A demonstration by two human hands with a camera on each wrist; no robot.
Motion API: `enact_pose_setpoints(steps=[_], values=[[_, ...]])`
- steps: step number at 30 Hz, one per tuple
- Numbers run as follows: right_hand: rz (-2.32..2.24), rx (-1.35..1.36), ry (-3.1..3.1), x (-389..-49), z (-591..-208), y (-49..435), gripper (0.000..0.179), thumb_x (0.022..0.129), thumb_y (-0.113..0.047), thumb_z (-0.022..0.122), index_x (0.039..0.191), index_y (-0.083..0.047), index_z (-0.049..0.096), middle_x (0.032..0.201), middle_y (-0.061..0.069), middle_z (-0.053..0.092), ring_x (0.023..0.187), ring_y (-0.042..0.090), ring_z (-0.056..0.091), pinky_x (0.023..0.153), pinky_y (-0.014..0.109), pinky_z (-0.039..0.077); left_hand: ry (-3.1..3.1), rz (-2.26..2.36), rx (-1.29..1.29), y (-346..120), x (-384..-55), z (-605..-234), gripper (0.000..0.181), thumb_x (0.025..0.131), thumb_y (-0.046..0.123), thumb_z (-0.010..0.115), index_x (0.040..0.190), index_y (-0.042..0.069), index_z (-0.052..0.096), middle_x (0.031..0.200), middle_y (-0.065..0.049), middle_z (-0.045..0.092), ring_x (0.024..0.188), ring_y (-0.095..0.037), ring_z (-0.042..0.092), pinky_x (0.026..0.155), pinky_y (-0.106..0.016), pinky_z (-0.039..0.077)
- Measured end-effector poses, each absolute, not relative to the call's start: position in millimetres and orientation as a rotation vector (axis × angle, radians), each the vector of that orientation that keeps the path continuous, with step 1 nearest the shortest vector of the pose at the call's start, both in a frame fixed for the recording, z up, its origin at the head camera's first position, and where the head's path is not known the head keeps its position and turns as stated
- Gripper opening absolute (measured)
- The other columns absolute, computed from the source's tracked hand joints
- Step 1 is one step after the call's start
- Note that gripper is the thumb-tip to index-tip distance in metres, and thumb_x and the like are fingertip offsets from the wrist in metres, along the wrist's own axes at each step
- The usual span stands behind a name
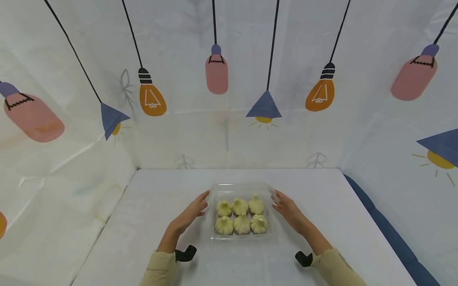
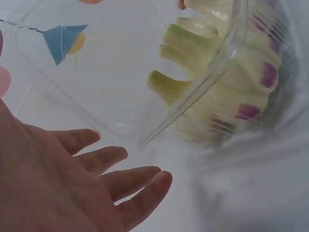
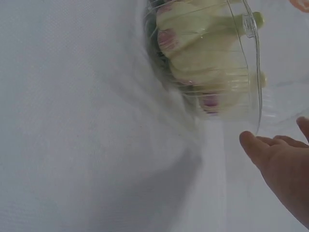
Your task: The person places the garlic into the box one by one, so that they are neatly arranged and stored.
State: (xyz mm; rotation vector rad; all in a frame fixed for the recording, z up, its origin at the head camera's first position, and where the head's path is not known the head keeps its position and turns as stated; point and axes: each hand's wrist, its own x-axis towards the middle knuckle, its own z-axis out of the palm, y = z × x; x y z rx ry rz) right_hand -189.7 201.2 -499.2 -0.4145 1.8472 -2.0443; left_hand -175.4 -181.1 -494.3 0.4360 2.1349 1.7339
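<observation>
A clear plastic clamshell box lies at the middle of the table with its lid raised at the far side. Inside sit several pale garlic bulbs in two rows, their skins streaked purple in the left wrist view. At the box's left side is my left hand, its fingers extended and spread just beside the plastic. My right hand is at the right side, fingertips by the lid's edge. In the right wrist view its thumb is near the rim; contact cannot be told.
The white table reaches back to a white sheet wall printed with lamps and bulbs. Another sheet hangs on each side. Blue fabric runs along the table's right edge. Black wrist mounts sit at both cuffs.
</observation>
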Motion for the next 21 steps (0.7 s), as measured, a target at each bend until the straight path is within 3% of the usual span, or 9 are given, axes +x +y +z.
enact_pose_setpoints(steps=[6, 9, 14, 21], values=[[-1.988, -0.478, 1.894, -174, -497, 205, 0.064, 0.107, -0.035, 0.023, 0.152, 0.006, 0.005, 0.158, 0.025, 0.002, 0.144, 0.041, -0.001, 0.113, 0.056, 0.002, 2.041, 1.771, 0.473, -180, -167, -501, 0.076, 0.102, 0.055, 0.032, 0.157, 0.012, 0.002, 0.156, -0.03, 0.003, 0.133, -0.048, 0.034, 0.105, -0.051, 0.035], [-1.973, -0.485, 1.903, -165, -495, 207, 0.065, 0.106, -0.038, 0.02, 0.152, 0.005, 0.002, 0.158, 0.026, -0.002, 0.143, 0.042, -0.003, 0.112, 0.059, -0.001, 1.97, 1.825, 0.5, -178, -163, -503, 0.071, 0.104, 0.053, 0.027, 0.157, 0.015, 0.001, 0.154, -0.032, 0.0, 0.131, -0.049, 0.037, 0.105, -0.051, 0.036], [-1.925, -0.481, 1.91, -159, -496, 212, 0.067, 0.103, -0.034, 0.031, 0.154, 0.0, 0.005, 0.159, 0.021, 0.0, 0.144, 0.039, -0.004, 0.11, 0.062, -0.001, 1.887, 1.892, 0.484, -173, -157, -506, 0.058, 0.108, 0.042, 0.019, 0.157, 0.018, 0.001, 0.158, -0.023, -0.003, 0.134, -0.047, 0.033, 0.105, -0.05, 0.035], [-1.901, -0.461, 1.856, -161, -506, 210, 0.072, 0.101, -0.021, 0.045, 0.156, -0.006, 0.002, 0.16, 0.016, -0.007, 0.144, 0.038, -0.008, 0.11, 0.062, 0.004, 1.873, 1.896, 0.54, -169, -159, -516, 0.079, 0.1, 0.061, 0.022, 0.155, 0.016, -0.013, 0.158, -0.014, -0.019, 0.139, -0.049, 0.018, 0.11, -0.055, 0.022]])
